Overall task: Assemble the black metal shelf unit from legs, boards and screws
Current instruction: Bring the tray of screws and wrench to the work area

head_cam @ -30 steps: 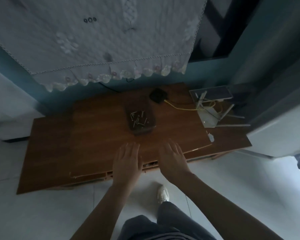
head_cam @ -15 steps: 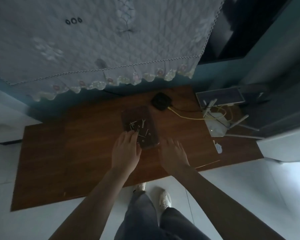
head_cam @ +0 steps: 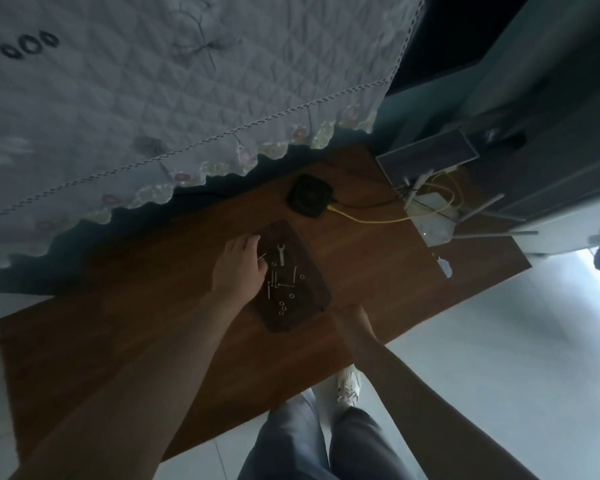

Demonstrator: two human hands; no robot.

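1. Brown wooden board fills mid-frame, dark tray at its centre holding loose screws and a small wrench.
2. Left hand at the tray's left edge, fingers curled around a screw.
3. Right hand rests below-right of the tray; its grip is hard to read.

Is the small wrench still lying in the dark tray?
Yes, the wrench lies loose in the tray, just right of the left hand.
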